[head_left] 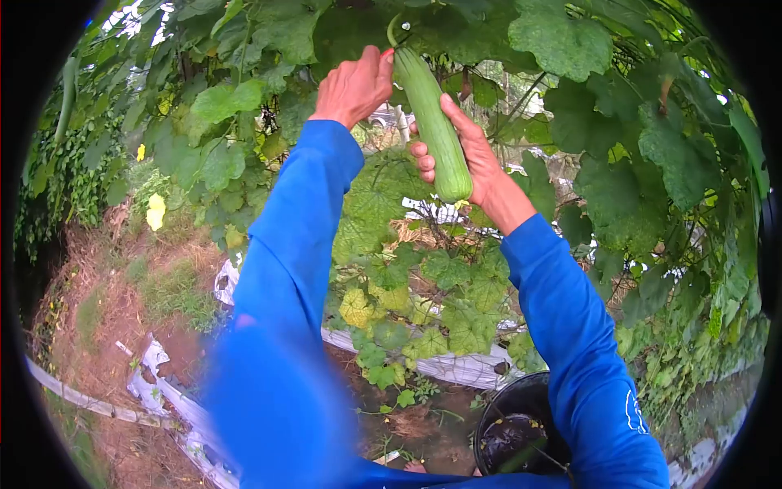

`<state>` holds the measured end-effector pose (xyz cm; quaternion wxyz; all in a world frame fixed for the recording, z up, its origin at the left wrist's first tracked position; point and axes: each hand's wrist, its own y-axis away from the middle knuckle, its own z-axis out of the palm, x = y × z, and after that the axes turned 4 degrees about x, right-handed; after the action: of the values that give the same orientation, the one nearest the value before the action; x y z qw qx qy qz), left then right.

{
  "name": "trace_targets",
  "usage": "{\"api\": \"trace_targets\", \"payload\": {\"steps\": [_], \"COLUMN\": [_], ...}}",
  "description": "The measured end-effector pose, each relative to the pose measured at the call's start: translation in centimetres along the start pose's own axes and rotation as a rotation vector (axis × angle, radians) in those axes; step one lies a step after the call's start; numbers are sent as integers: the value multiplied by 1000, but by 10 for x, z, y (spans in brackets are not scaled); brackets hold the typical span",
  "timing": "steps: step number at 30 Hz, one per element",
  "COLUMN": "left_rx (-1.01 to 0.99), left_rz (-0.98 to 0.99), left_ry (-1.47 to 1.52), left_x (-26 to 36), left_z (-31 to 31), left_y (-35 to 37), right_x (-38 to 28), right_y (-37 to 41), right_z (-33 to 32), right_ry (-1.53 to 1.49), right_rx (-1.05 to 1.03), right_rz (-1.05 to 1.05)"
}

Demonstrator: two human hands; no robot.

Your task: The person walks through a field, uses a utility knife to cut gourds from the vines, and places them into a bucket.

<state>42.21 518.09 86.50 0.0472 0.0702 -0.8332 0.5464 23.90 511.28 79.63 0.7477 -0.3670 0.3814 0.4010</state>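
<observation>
Reaching overhead, both arms in blue sleeves (285,269) fill the near view. A black bucket (492,411) sits low between them, something dark inside, contents unclear.

Right hand (476,159): wrapped round the lower half of a long, pale green gourd (432,114), fingers curled in from the left side, thumb laid up along the right side. Firm grasp, taking the weight from below.

Left hand (352,85): clenched at the gourd's top end, thumb tip against its shoulder just under the stem (392,31). What the fingers pinch is hidden behind the hand.

Gourd hangs near-vertical from the vine, slightly tilted, blossom end down, at the top centre of the view.

Handling, as judged: smooth waxy skin, likely a bit slippery; body looks stiff and moderately heavy for its girth, not limp. Skin probably bruises or scuffs under nails, so a broad palm hold at mid-body looks safer than fingertips. Stem looks like the weak point; support from below.

Beyond: big lobed vine leaves (562,41) all round, some yellowing. White plastic sheeting (456,368) along the bed. Yellow flower (155,212) at left, bare soil and dry grass farther out.
</observation>
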Motion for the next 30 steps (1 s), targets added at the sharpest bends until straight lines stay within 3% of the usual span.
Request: {"api": "trace_targets", "payload": {"steps": [3, 6, 8, 10, 11, 12, 13, 16, 19, 21, 22, 26, 28, 29, 30], "left_rx": [-51, -85, -108, -77, -113, -74, -73, -608, -846, -941, -996, -939, -1209, -1356, -1388], "left_rz": [-34, -347, -386, -279, -515, -571, -647, -942, -902, -642, -624, -506, -655, -863, -844], "left_ry": [-2, 22, 186, 221, 581, 721, 1013, 1111, 1189, 1086, 1088, 1110, 1212, 1273, 1267], "left_x": [-18, -101, -100, -87, -43, -10, 52, 169, 259, 316, 338, 430, 475, 507, 525], "left_z": [6, 60, 71, 91, 76, 75, 95, 75, 85, 93, 94, 107, 116, 106, 113], "left_y": [9, 62, 139, 230, 263, 299, 382, 447, 497, 509, 512, 501, 497, 487, 490], "right_x": [-6, -11, -8, -7, -9, -8, -1, -14, -21, -31, -36, -47, -57, -56, -53], "right_y": [4, 53, 115, 174, 198, 222, 272, 349, 435, 498, 532, 672, 722, 745, 761], "right_z": [-11, -29, -44, -69, -86, -106, -128, -152, -157, -157, -151, -138, -130, -128, -128], "right_ry": [-99, -165, -106, 92, 75, 209, 314, 433, 454, 551, 608, 934, 1141, 1178, 1216], "right_rx": [-74, -175, -90, 122, 169, 309, 500, 627, 753, 806, 808, 780, 644, 652, 663], "right_rz": [83, 128, 102, 157, 142, 154, 186, 349, 434, 556, 609, 652, 674, 725, 781]}}
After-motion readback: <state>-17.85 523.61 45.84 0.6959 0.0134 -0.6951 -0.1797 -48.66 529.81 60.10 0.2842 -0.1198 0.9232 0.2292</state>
